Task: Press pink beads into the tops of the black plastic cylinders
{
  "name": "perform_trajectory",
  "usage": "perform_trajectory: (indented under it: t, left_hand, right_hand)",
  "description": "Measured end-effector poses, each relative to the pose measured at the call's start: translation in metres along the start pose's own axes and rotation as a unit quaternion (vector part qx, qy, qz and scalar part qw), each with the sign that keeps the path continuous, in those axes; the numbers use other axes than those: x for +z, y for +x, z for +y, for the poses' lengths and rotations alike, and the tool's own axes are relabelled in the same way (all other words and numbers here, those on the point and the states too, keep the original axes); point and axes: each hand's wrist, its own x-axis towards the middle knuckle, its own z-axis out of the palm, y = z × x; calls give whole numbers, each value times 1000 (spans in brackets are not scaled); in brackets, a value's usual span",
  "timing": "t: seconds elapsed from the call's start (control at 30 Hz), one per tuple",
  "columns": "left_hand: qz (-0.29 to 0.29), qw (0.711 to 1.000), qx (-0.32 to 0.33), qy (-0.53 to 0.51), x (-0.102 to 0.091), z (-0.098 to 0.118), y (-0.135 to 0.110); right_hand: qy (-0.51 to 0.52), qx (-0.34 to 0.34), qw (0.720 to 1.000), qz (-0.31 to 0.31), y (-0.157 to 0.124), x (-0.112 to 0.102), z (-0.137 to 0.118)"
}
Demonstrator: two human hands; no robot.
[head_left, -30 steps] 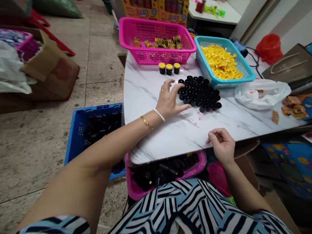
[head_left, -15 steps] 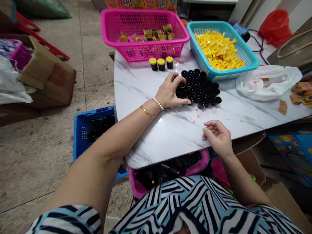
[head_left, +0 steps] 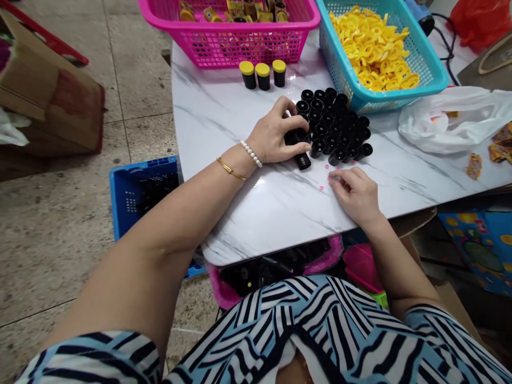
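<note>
My left hand (head_left: 279, 132), with a pearl bracelet and a gold bangle at the wrist, curls its fingers and thumb around black plastic canisters (head_left: 303, 161) at the near left of a cluster. One of these leans toward me. The rest of the black canisters (head_left: 340, 153) stand packed together, hollow ends up. On the white marbled table (head_left: 256, 213), my right hand (head_left: 356, 194) rests with thumb and forefinger pinched at a tiny pink ring (head_left: 329, 177). Another pink ring (head_left: 321, 188) lies just beside those fingertips.
Three canisters with yellow caps (head_left: 262, 70) stand before a pink basket (head_left: 240, 50) of wrapped pieces. A turquoise basket (head_left: 400, 96) holds yellow plastic parts. At the right lie a white plastic bag (head_left: 448, 125) and printed wrappers (head_left: 474, 166). A blue crate (head_left: 120, 208) is below the left edge.
My right hand has moved up and forward to the pink rings, its fingertips closing at one. Canisters in my left hand have tipped and pulled slightly from the cluster. The view has shifted down.
</note>
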Motion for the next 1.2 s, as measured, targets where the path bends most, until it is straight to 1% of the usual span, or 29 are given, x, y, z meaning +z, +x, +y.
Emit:
perform_trajectory:
  t: [0.1,0.17,0.27,0.33,0.4,0.47,0.5,0.57,0.6,0.67,0.7,0.73,0.8,0.83,0.9,0.97,1.03,1.17,1.2]
  left_hand:
    - [15,1000,-7,6,1,1,-3]
    - [26,999,-17,16,-1,1,-7]
    - [29,998,-39,32,-12,4,-20]
    - [20,998,-50,41,-24,14,-36]
    - [4,998,-51,41,-34,34,-57]
    - [-25,998,-40,38,-41,62,-81]
    - [-49,998,-33,38,-43,78,-92]
    - [-89,994,-44,41,-44,110,-113]
    - [-100,993,-51,41,-42,124,-121]
    - [-94,991,-80,46,-38,147,-132]
    - [-81,990,-100,53,-35,156,-136]
    - [-63,988,-122,63,-32,162,-138]
    - [-30,983,-161,84,-27,168,-140]
    - [-18,981,-171,93,-24,169,-140]
    - [1,979,-172,105,-21,169,-140]
    - [20,980,-170,106,-19,167,-142]
    - [35,980,-172,95,-20,166,-144]
    - [28,982,-172,68,-22,165,-147]
    - [24,983,-172,65,-23,165,-147]
  right_hand:
    - [-46,-17,998,-33,4,1,-1]
    - [-63,-17,997,-41,1,-3,-1]
    - [-66,-14,997,-29,-12,-11,2]
    - [-51,-16,998,-23,-24,-16,2]
    - [-40,-28,998,-26,-36,-19,0]
    - [-35,-44,998,-31,-45,-19,-7]
    - [-30,-52,998,-35,-48,-18,-12]
    - [-9,-69,997,-46,-50,-14,-24]
    - [13,-71,996,-52,-49,-11,-31]
    - [88,-45,993,-68,-46,-6,-46]
    - [141,-13,987,-80,-44,-4,-54]
    - [201,29,975,-95,-42,-3,-60]
    - [315,115,934,-125,-37,-2,-70]
    - [356,148,912,-138,-35,-2,-73]
    - [403,186,880,-168,-29,-4,-76]
    - [415,200,864,-204,-24,-7,-74]
    - [412,210,859,-218,-22,-9,-70]
    - [352,224,891,-179,-23,-10,-67]
    - [344,225,894,-178,-23,-10,-67]
